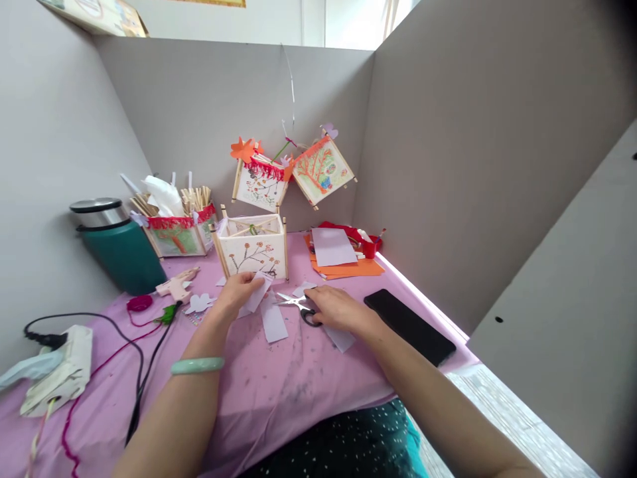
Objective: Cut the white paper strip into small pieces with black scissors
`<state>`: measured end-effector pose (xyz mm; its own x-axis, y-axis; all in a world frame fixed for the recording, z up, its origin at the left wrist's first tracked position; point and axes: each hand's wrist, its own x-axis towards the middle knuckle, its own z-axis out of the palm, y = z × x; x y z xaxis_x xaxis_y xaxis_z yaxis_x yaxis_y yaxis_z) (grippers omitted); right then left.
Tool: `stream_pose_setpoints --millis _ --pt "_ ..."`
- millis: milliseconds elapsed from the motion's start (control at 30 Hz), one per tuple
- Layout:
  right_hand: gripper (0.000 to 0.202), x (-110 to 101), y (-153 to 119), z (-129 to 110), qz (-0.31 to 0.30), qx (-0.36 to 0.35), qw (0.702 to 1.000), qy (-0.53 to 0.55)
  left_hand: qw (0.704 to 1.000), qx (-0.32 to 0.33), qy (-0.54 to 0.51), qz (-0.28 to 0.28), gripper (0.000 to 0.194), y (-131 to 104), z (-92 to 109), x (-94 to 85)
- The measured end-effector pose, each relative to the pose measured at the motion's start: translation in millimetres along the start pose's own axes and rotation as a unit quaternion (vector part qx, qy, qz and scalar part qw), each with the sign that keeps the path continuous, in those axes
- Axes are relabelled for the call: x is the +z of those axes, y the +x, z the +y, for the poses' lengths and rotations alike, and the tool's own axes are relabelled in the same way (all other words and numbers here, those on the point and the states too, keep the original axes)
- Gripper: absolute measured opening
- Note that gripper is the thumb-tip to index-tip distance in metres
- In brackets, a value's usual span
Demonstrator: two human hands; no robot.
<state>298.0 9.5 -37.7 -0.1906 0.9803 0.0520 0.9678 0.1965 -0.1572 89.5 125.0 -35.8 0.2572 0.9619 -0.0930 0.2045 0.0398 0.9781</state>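
Observation:
My left hand (239, 292) is closed on a small pale lilac paper piece (261, 291), pinched between thumb and fingers. My right hand (336, 307) has its fingers at the black handles of a pair of scissors (297, 302), low over the table; the blades point left and stand slightly apart. Between the hands lies a cut paper strip (274, 321). Another paper piece (341, 338) shows partly under my right hand. Just behind my left hand stands a lantern-like box (253, 252) of wooden sticks and white panels, painted with blossom branches.
At left are a green flask (119, 255), a stick-filled box (179, 238), a pink glue gun (178, 285) and a power strip (74, 372) with cords. Two painted lanterns hang behind. Orange sheets (368, 267) and a black phone (411, 325) lie at right, beside grey partitions.

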Motion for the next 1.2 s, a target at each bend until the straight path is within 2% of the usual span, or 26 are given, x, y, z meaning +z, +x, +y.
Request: stream_pose_setpoints --millis 167,267,333,433,500,567,833,933,1033,1200 --pt "0.011 -4.6 -16.8 -7.3 0.035 0.048 0.997 -0.044 1.000 0.003 0.006 -0.009 0.035 0.1 -0.6 -0.5" --pt "0.019 -11.9 -38.8 8.6 0.085 0.069 0.994 -0.024 1.000 0.003 0.015 -0.012 0.037 0.0 -0.7 -0.8" --pt "0.034 -16.5 -61.4 29.8 0.120 0.141 0.982 -0.035 1.000 0.005 0.017 -0.012 0.037 0.2 -1.0 -0.8" --pt "0.053 -18.3 -98.5 64.2 0.077 0.273 0.958 -0.039 1.000 0.005 0.019 -0.012 0.036 1.2 -2.2 -0.2" --pt "0.057 -16.0 -116.7 80.0 0.021 0.304 0.952 -0.010 1.000 0.002 0.022 -0.013 0.036 1.9 -3.2 0.4" --pt "0.059 -12.7 -125.3 87.5 0.009 0.304 0.952 0.016 1.000 0.000 0.024 -0.014 0.036 2.0 -3.7 0.9" --pt "0.061 -10.2 -118.0 81.5 0.039 0.344 0.938 0.011 1.000 -0.001 0.018 -0.009 0.034 -1.2 0.3 1.5" --pt "0.055 -10.1 -120.4 83.8 0.036 0.360 0.932 0.004 1.000 0.003 0.017 -0.010 0.034 -2.6 1.7 1.7" --pt "0.057 -9.2 -120.7 87.7 0.041 0.369 0.928 0.013 1.000 0.005 0.016 -0.007 0.035 -3.8 2.7 2.1" --pt "0.062 -9.6 -104.8 88.9 0.069 0.371 0.926 -0.006 1.000 0.005 0.017 -0.007 0.035 -3.9 2.8 2.4"
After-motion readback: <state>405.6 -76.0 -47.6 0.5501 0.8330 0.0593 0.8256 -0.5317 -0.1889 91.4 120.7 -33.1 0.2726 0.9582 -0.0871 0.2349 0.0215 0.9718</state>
